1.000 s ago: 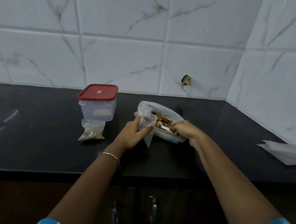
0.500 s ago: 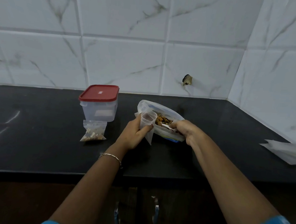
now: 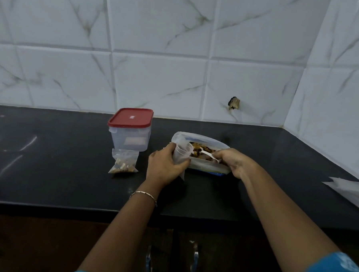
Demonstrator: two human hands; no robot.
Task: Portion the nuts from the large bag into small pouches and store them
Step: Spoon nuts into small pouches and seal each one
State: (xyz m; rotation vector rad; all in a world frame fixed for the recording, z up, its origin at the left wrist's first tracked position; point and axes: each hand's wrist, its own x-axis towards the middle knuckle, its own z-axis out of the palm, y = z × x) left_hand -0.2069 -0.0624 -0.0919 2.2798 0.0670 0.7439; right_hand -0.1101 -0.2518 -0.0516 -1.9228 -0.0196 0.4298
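Nuts [image 3: 200,150] lie inside the large bag [image 3: 206,166], which rests open-mouthed on the black desk [image 3: 58,171], to the right of the red-lidded container [image 3: 130,131] and a little nearer the desk's front edge. That desk, the biggest thing here, runs along a white marbled tile wall [image 3: 156,76] that stands straight behind the container. A stack of pale sheets [image 3: 350,190] lies well to the right of the container, at the desk's far right edge. The container itself is clear-walled, its lid on, and stands near the wall.

Both forearms reach in from below. The left hand [image 3: 165,166], just right of the container and with a thin bracelet [image 3: 143,195] at its wrist, has its fingers wrapped around a small clear pouch [image 3: 180,154], holding it upright with its mouth open and touching the large bag's left rim. The right hand [image 3: 234,161], farther right of the container, has its fingers pinched on the handle of a white spoon [image 3: 207,154], whose bowl sits among the nuts in the bag's mouth.

One filled pouch [image 3: 124,162] lies flat directly in front of the container, almost touching its base, pale nut pieces gathered at its lower end.
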